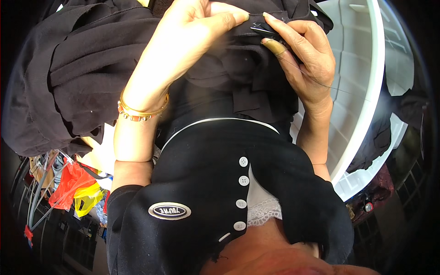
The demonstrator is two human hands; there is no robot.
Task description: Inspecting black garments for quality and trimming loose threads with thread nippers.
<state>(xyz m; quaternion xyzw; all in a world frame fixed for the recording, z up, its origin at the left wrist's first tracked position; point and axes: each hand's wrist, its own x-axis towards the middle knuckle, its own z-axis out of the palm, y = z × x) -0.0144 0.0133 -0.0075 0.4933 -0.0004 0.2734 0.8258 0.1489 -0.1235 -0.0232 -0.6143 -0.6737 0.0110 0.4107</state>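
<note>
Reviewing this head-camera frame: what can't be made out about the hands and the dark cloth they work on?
- Needle: head view; none visible, only a fine thread running off the right hand.
- Left hand fingertips: partly cut off by the top edge.
- Black cloth: its kind and shape are lost in folds and the top edge.
- White tub: contents hidden by cloth and the right forearm.
- Lower left clutter: too small and warped to tell.

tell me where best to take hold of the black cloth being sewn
Probably at the folded edge of the black cloth, where left hand and right hand already pinch it. Come from the near side: that rim is flat and firm, while the rest hangs in loose folds.
</note>
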